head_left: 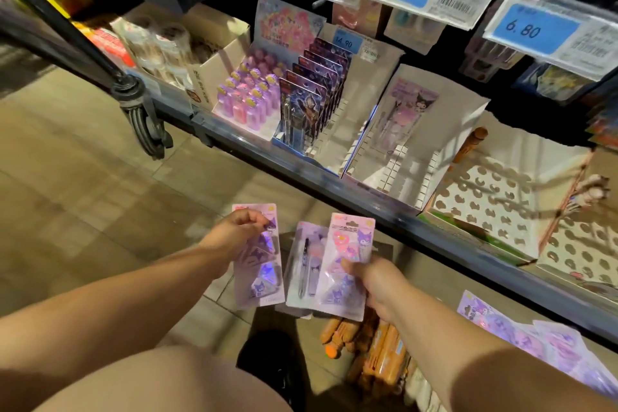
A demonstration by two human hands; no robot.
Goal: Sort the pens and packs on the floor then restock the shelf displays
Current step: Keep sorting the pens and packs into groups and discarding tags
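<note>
My left grip [240,227] pinches the upper part of a lilac-pink holographic blister card [259,278]. My right grip [378,281], fingers curled, holds a matching pink card [347,264] fanned over a lilac carded pen pack [306,267], all three above the tan tiled floor [100,194] near the grey shelf edge [301,170]. Below lie orange pens [378,351] and, to the right, loose lilac packs [535,338]; on the shelf a white cardboard display box [458,117] holds one lilac pen pack [401,117] beside dark purple packs [317,90], with a black cart wheel [147,124] at left.
</note>
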